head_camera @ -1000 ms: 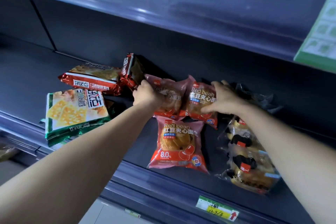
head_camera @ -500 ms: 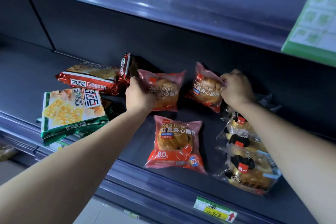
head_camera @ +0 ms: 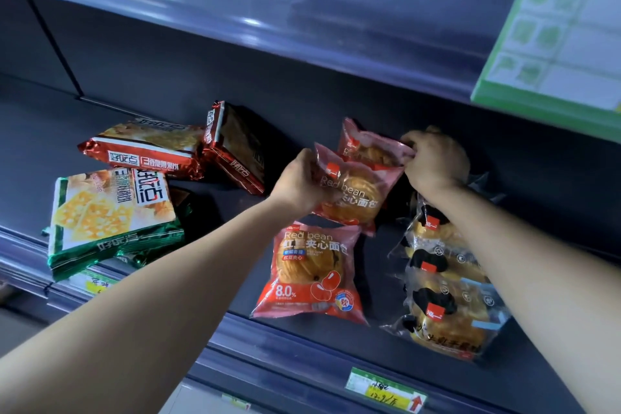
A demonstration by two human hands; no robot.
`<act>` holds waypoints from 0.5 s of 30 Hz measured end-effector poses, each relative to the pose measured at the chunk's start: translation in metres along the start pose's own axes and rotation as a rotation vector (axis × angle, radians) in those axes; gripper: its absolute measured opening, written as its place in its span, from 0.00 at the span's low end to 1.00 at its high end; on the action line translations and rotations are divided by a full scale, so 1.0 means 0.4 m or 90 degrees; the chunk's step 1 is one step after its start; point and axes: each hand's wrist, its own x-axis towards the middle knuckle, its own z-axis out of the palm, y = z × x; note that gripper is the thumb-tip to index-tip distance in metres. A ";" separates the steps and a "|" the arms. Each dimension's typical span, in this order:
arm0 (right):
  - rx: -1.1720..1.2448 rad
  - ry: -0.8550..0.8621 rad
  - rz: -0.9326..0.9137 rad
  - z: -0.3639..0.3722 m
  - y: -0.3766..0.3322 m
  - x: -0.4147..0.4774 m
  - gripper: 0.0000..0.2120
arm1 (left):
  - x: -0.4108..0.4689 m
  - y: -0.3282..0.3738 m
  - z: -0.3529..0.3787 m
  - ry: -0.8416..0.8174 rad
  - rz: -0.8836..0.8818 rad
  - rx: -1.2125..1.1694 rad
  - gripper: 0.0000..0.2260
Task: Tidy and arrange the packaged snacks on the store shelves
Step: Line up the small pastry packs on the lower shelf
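Three pink red bean bread packs lie on the dark shelf (head_camera: 100, 131). My left hand (head_camera: 299, 183) grips the left edge of the middle red bean pack (head_camera: 356, 193), which is lifted and tilted. My right hand (head_camera: 433, 161) pinches the top right corner of the rear red bean pack (head_camera: 366, 148), which stands behind the middle one and is partly hidden by it. A third red bean pack (head_camera: 311, 270) lies flat near the shelf's front edge.
Clear bread bags with black labels (head_camera: 443, 299) are stacked at the right under my right forearm. A green cracker pack (head_camera: 107, 215) overhangs the front edge at left. Two red cracker packs (head_camera: 148, 151) (head_camera: 235, 148) lie behind it. A price tag (head_camera: 386, 391) sits on the rail.
Both hands moved toward each other with their packs. The two red bean packs, apart half a second ago, now overlap, the left-hand one in front of the right-hand one.
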 end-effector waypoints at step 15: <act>0.222 -0.045 -0.011 -0.009 -0.010 -0.042 0.20 | -0.010 0.026 0.069 0.055 -0.024 0.107 0.27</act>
